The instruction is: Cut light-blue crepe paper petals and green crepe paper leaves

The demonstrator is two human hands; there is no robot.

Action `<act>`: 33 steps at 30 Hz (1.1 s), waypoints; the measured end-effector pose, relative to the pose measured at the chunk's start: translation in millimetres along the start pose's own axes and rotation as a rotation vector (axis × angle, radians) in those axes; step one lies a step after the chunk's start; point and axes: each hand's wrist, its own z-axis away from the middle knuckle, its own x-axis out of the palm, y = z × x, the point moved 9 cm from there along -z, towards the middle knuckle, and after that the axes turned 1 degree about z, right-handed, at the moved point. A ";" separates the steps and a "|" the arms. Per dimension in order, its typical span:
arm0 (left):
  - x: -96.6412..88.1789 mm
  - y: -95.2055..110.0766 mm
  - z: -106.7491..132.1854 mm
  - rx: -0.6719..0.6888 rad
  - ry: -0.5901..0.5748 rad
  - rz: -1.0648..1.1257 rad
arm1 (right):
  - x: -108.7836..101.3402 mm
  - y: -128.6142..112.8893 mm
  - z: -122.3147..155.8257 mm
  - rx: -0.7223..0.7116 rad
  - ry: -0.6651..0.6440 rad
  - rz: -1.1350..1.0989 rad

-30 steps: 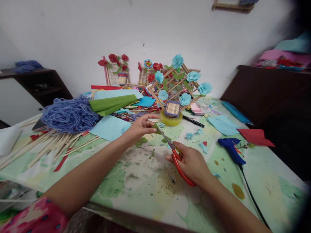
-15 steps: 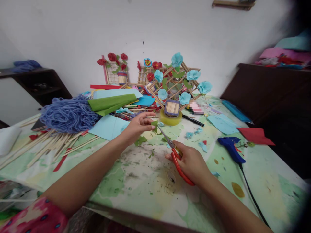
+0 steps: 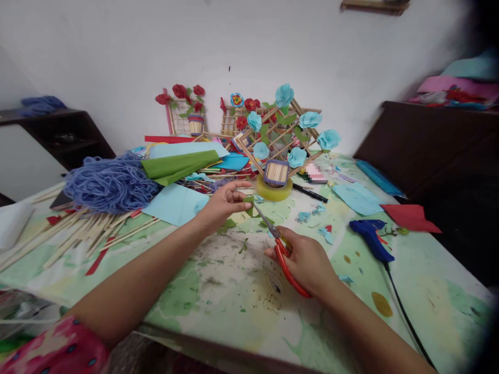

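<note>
My left hand [image 3: 223,202] pinches a small green paper piece [image 3: 248,200] between thumb and fingertips, above the green-patterned table [image 3: 234,291]. My right hand [image 3: 307,262] grips red-handled scissors [image 3: 283,254], fingers through the loops. The metal blades point up-left and meet the green piece at its edge. Green scraps [image 3: 226,226] lie on the table just under my left hand.
A blue glue gun [image 3: 370,236] with a black cord lies to the right. Behind stand a yellow tape roll [image 3: 275,193] with a toothpick holder, a lattice with blue paper flowers [image 3: 286,132], blue yarn [image 3: 109,184], wooden sticks [image 3: 74,236], coloured paper sheets and a black pen [image 3: 310,194].
My left hand and the green piece have shifted slightly up and away. The scissors followed up-left, their blades staying at the piece.
</note>
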 end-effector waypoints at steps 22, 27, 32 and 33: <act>2.8 1.8 -1.2 0.018 -0.053 -0.055 | 1.5 -0.3 -0.3 -0.012 -0.017 -0.037; 1.8 2.4 -0.8 0.014 -0.033 -0.046 | 0.5 -0.5 -0.3 -0.010 -0.011 -0.038; -1.1 5.0 -0.4 0.048 0.011 -0.016 | 0.2 0.0 0.0 -0.007 -0.012 -0.026; -1.2 4.8 -0.4 0.048 0.012 -0.013 | 0.0 0.1 0.2 -0.008 -0.008 -0.021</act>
